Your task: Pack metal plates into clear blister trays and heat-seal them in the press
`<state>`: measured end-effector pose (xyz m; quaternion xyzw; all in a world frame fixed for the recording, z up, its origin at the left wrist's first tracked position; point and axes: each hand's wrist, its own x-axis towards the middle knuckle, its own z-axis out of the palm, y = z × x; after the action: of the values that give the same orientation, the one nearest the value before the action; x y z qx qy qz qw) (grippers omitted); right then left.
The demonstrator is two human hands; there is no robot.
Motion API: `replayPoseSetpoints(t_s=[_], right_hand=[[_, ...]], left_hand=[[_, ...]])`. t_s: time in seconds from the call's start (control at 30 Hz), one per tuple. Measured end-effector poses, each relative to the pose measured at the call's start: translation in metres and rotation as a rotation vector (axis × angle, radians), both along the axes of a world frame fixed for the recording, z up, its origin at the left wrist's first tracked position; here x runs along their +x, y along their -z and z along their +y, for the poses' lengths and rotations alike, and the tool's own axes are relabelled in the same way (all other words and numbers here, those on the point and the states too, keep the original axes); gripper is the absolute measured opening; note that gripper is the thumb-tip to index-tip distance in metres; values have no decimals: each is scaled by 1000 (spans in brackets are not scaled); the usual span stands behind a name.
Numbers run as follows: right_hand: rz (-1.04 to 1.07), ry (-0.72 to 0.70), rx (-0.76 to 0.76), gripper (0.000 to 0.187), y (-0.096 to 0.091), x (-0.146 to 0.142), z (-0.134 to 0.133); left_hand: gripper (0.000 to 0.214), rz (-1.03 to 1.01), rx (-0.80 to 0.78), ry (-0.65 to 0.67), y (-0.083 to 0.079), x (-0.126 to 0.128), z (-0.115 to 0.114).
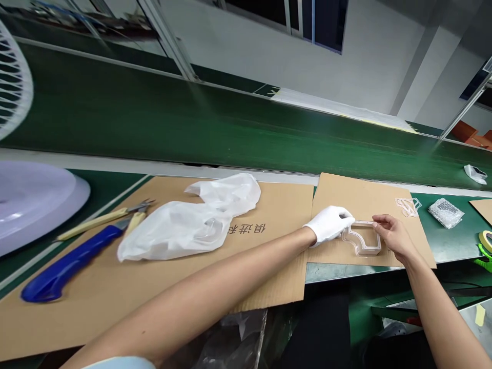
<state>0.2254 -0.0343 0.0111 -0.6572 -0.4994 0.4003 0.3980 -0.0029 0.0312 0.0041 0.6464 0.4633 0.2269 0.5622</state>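
Note:
A clear, curved plastic frame-like part (363,249) is held just over the right-hand cardboard sheet (342,195). My left hand (331,224), in a white glove, grips its upper left corner with closed fingers. Bare, my right hand (394,234) pinches the upper right corner between thumb and fingers. Beyond the right hand, white flat cut-out pieces (408,206) lie on the same cardboard.
On the left cardboard (277,266) lie white plastic bags (180,230), a blue-handled knife (73,264) and yellow-handled pliers (103,220). A bubble-wrap bundle (446,212), yellow tape (486,240) and green-handled scissors (485,259) are at right. A green conveyor belt (230,133) runs behind.

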Motion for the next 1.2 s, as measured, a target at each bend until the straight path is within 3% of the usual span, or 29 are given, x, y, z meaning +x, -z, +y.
replayPoseSetpoints(t_s=[0.23, 0.4, 0.77, 0.9, 0.97, 1.07, 1.13, 1.2], right_hand=[[41, 28, -20, 56, -6, 7, -14], [128, -30, -92, 58, -10, 13, -39], [298, 92, -61, 40, 8, 8, -41], [318, 150, 4, 34, 14, 4, -47], [327, 174, 73, 35, 15, 6, -66], [324, 200, 175, 35, 21, 14, -120], [334, 185, 203, 33, 34, 20, -165], [402, 161, 164, 34, 57, 22, -207]], left_hand=[[29, 94, 159, 16, -3, -3, -6], [61, 226, 335, 43, 0, 3, -17], [42, 243, 334, 119, -9, 21, -25], [46, 326, 311, 190, -8, 25, -25], [56, 421, 361, 187, -10, 23, -26], [74, 517, 562, 79, -25, 30, -30], [73, 488, 701, 62, -41, 51, -34], [63, 421, 797, 150, -56, 93, -36]])
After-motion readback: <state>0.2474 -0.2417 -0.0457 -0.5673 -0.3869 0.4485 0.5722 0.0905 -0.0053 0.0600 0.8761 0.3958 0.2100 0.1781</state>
